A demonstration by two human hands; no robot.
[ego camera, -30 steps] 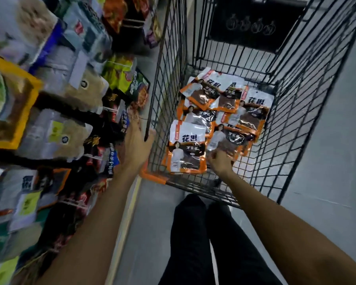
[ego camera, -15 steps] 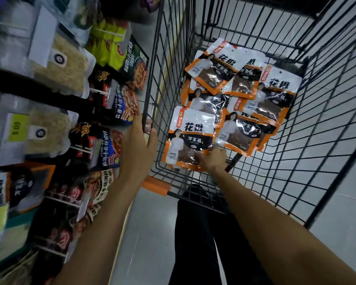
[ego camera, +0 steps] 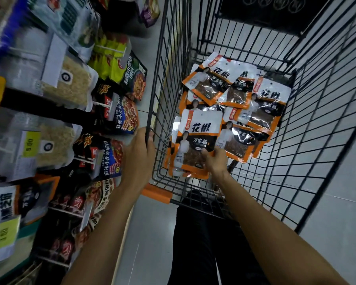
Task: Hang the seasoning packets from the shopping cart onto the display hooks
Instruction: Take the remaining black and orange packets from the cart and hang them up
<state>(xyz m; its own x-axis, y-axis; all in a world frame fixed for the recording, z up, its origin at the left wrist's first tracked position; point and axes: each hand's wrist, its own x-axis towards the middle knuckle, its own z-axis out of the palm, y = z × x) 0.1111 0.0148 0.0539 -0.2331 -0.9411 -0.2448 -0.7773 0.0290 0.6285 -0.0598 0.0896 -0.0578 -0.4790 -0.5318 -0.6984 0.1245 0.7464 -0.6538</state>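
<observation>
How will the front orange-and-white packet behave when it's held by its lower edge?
Probably semi-stiff: the packet looks fairly flat though the right hand pinches only its lower edge. Likely slippery: its film glares. Probably light: loose dried spice shows through the window.

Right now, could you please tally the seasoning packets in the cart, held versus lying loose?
Front packet, held by the right grip: 1
Loose packets lying in the cart, faces showing: 5
Total: 6; orange edges underneath suggest more are hidden.
</observation>
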